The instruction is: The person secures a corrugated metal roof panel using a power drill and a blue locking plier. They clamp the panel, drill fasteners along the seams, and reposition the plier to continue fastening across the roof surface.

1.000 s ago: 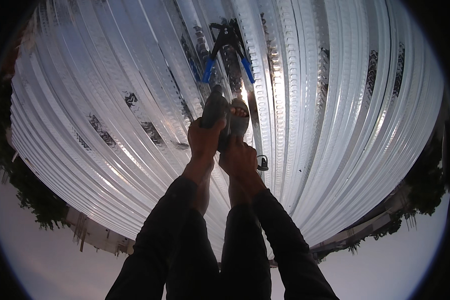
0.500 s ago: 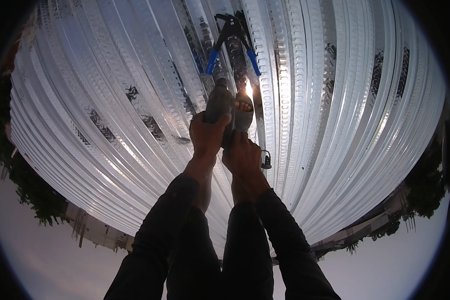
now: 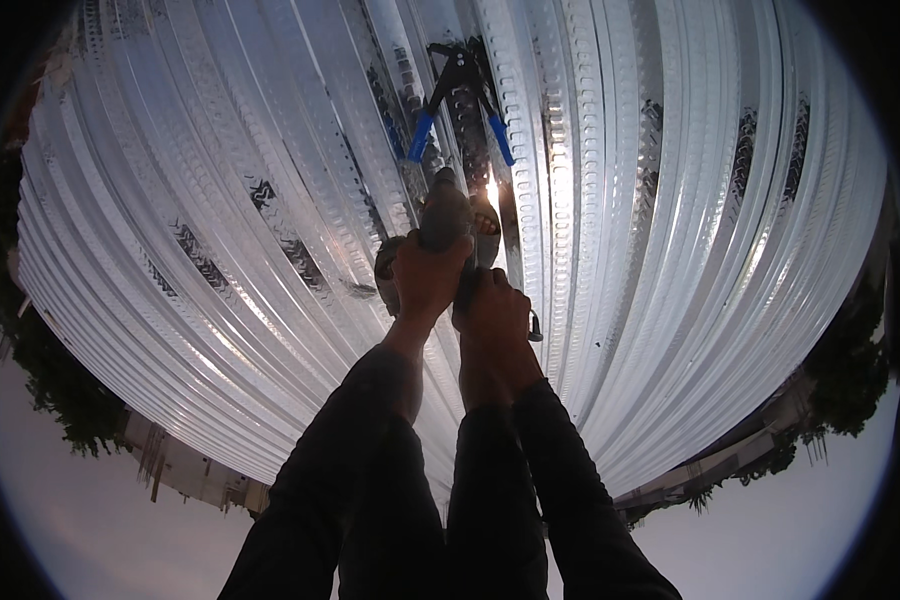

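My left hand (image 3: pixel 430 278) is wrapped round the body of a dark power drill (image 3: pixel 445 215), its nose toward the metal sheeting (image 3: pixel 610 300). Lower and to the right, my right hand (image 3: pixel 494 312) is closed on the drill's lower part, most of which the fingers hide. Whether the drill's tip touches the metal I cannot tell. Just beyond it lies a hand riveter (image 3: pixel 458 75) with a black head and blue handles spread apart. A small dark loop-like piece (image 3: pixel 535 327) shows beside my right hand.
Ribbed, shiny metal decking spreads all round me, with dark embossed patches. My sandalled feet (image 3: pixel 487 222) stand on it, close to the drill. Trees (image 3: pixel 75 400) and low buildings (image 3: pixel 185 465) show past its edges, and sunlight glares off the ribs.
Both hands and the drill have shifted slightly right, and the left hand has turned round the drill's body. The dark loop beside my right hand is now more hidden. The riveter appears slightly nearer.
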Motion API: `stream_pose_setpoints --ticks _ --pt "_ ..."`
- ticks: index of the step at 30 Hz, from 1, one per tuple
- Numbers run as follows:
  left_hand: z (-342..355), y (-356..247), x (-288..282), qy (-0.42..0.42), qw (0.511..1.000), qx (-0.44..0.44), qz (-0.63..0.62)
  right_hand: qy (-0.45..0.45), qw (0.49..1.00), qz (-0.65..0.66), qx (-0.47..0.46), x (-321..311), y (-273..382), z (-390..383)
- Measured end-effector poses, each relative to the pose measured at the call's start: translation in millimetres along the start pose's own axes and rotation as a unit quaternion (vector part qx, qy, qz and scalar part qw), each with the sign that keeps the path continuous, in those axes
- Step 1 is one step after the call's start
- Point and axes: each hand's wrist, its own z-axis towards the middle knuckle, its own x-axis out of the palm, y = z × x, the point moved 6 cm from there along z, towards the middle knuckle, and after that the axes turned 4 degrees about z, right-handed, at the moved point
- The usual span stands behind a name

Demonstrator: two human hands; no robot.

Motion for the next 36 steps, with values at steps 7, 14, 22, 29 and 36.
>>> stream_pose_setpoints --ticks 7,14,22,29,36 --pt "1.0 -16.6 11.5 -0.081 0.996 0.029 0.034 0.004 0.999 -0.012 -0.033 -17.0 -21.1 10.3" --pt "13.5 -19.1 8.7 -0.016 0.999 -0.045 -0.013 0.024 0.998 -0.047 -0.046 -41.2 -2.9 27.5" --pt "2.9 -0.8 38.7 -0.05 0.979 -0.059 -0.19 0.062 0.98 -0.153 -0.108 -63.7 -6.5 33.5" --pt "-13.6 6.0 66.8 -0.095 0.944 -0.054 -0.312 0.069 0.952 -0.218 -0.205 -67.4 -26.3 41.4" --pt "-9.5 3.7 70.7 -0.061 0.915 -0.117 -0.381 0.106 0.938 -0.281 -0.172 -77.6 -12.3 50.0"
